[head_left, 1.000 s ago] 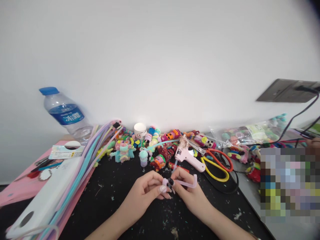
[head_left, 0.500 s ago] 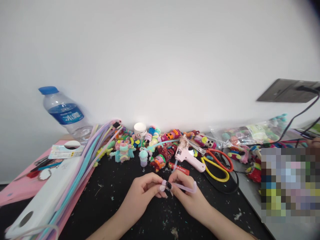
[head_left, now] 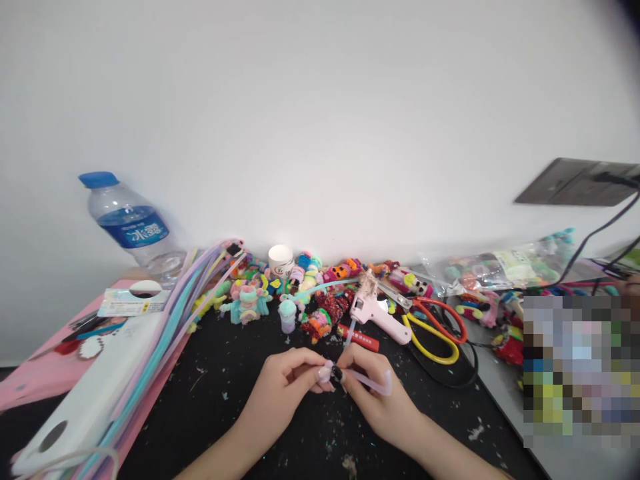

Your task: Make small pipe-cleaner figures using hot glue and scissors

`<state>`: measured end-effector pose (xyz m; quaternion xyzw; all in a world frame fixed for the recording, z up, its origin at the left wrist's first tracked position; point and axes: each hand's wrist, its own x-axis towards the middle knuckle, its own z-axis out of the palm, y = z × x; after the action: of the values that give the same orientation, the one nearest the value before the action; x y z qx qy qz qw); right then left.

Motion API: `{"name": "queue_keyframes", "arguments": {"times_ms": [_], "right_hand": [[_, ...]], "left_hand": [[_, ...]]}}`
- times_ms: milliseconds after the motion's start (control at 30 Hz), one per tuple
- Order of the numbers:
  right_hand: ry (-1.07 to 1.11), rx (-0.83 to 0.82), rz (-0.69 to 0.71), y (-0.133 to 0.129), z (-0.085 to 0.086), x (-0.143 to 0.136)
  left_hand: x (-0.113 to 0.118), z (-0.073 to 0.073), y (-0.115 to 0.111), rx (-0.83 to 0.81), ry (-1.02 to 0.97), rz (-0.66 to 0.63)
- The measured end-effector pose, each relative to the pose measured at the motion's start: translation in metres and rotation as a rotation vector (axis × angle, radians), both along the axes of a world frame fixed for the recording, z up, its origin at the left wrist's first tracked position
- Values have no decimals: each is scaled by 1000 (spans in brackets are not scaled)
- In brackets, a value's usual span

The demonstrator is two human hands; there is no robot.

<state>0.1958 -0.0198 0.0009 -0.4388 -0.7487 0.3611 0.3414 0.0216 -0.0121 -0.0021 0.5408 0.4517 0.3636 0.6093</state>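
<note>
Right hand point(head_left: 377, 403) holding lilac pipe cleaner point(head_left: 371, 381), bottle point(head_left: 133, 225) labelled 冰露

A pale wall point(head_left: 320, 133), brightest mid-height, bears a grey socket point(head_left: 560, 181) and backs a speckled black table point(head_left: 210, 387).

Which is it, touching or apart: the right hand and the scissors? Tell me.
Apart. The head view shows it: a strip of black tabletop lies between the right hand and the yellow handle of the scissors.

Flecked black tabletop point(head_left: 200, 420), pink glue gun point(head_left: 373, 311), scissors point(head_left: 403, 302), fuzzy figures point(head_left: 247, 305)
</note>
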Motion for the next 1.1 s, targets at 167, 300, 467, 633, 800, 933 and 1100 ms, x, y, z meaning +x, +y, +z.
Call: {"name": "queue_keyframes", "arguments": {"times_ms": [167, 300, 467, 633, 800, 933, 1100], "right_hand": [[-31, 33, 10, -2, 0, -1], [-38, 27, -6, -2, 0, 0], [-39, 0, -19, -1, -1, 1], [-41, 8, 10, -2, -1, 1], [-42, 26, 22, -2, 1, 1], [-38, 39, 38, -4, 3, 1], [-45, 55, 38, -5, 4, 1]], "left_hand": [[0, 1, -3, 125, 96, 11], [-1, 1, -4, 208, 143, 19], [-1, -1, -3, 190, 138, 46], [-1, -6, -2, 148, 112, 81], [-1, -6, -2, 175, 108, 52], [-2, -4, -3, 237, 140, 36], [-1, -2, -4, 364, 211, 47]]}}
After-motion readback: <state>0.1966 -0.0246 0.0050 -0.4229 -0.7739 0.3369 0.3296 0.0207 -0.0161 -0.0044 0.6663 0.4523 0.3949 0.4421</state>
